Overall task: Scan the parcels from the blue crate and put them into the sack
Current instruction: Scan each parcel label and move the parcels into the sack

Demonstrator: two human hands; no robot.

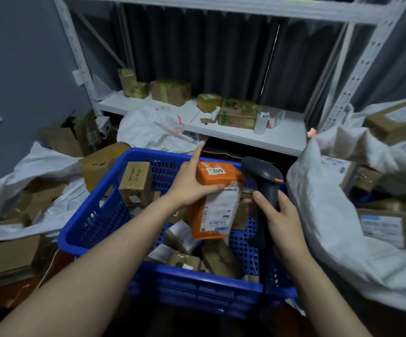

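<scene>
Above the crate [95, 215], my left hand [192, 188] grips a parcel [206, 182], my right hand [282, 220] the scanner [262, 173]; the tilted label [221, 210] could fail to scan.

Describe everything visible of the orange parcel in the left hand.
The orange parcel is a flat, glossy rectangular box with a large white shipping label on its front and a small sticker near the top. It is held roughly upright, slightly tilted, above the blue crate. The left hand grips its left edge, thumb across the front; the scanner in the right hand is close on its right.
</scene>
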